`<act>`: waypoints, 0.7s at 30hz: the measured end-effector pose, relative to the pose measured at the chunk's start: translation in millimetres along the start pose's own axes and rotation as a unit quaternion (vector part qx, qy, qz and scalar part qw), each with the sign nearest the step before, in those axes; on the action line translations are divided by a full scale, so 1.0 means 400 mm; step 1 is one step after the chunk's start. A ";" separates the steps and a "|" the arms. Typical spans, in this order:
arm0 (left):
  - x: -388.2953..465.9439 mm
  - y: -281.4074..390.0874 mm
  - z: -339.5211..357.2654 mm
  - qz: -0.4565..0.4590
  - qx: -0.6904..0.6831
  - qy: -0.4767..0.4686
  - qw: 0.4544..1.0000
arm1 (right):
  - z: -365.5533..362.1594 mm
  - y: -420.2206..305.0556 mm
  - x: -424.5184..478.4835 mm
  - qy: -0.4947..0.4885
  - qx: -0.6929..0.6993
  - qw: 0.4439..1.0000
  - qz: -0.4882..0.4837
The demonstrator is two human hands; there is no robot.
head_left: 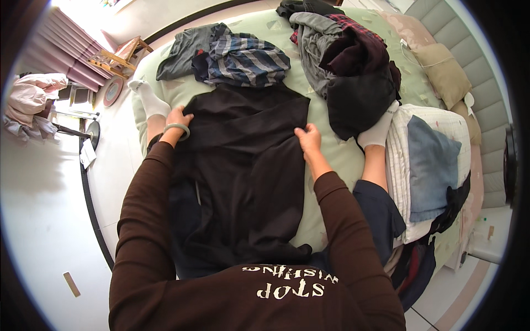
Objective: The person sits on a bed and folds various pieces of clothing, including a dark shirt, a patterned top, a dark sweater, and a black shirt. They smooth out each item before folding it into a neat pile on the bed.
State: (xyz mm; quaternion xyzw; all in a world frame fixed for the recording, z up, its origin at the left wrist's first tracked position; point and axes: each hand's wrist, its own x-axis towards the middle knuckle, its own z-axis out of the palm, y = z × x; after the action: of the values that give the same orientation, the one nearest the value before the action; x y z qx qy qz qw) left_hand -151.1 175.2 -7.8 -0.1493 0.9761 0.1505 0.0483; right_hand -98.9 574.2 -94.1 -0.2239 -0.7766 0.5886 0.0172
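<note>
A black long-sleeved garment [248, 165] lies spread flat between my legs, its sleeves seemingly folded across the upper part. My left hand [179, 123], with a pale bangle [182, 129] at the wrist, grips its left edge. On the opposite edge, my right hand [308, 138] pinches the cloth between thumb and fingers. Just beyond the garment's far end, a blue and grey striped shirt [248, 60] lies bunched, beside a grey folded garment [188, 51]. The near end of the black cloth rests in my lap, somewhat rumpled.
The bed [321, 159] has a pale green sheet. A heap of grey, black and dark red clothes [356, 66] lies far right. Blue denim [432, 165] sits on a folded white quilt [399, 165]. Beige pillows [443, 74] line the headboard [472, 53]. A wooden chair [120, 58] stands left.
</note>
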 end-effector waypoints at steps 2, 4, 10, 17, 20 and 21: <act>-0.001 0.013 0.001 0.046 -0.011 0.050 0.998 | -0.053 0.017 0.032 0.069 -0.068 0.994 -0.058; -0.030 0.048 0.015 0.064 0.000 0.040 0.997 | -0.114 0.009 0.027 0.099 -0.152 0.981 -0.073; -0.209 0.148 0.095 0.295 -0.046 0.194 0.935 | -0.203 -0.011 -0.098 -0.121 0.152 0.975 0.108; -0.687 0.180 0.169 0.254 -0.326 -0.113 0.903 | -0.315 0.006 -0.544 -0.173 -0.147 0.960 -0.162; -0.844 0.162 0.205 0.213 -0.327 -0.145 0.909 | -0.347 0.019 -0.714 -0.282 -0.201 0.915 -0.209; -0.880 0.168 0.215 0.215 -0.328 -0.125 0.911 | -0.354 0.026 -0.755 -0.317 -0.219 0.902 -0.195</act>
State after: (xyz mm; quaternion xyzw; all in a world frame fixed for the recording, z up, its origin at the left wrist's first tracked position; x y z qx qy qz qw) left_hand 167.4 360.3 -21.8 0.0765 0.8661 0.4867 0.0851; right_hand 217.0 593.6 11.3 0.1325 -0.8783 0.4287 -0.1651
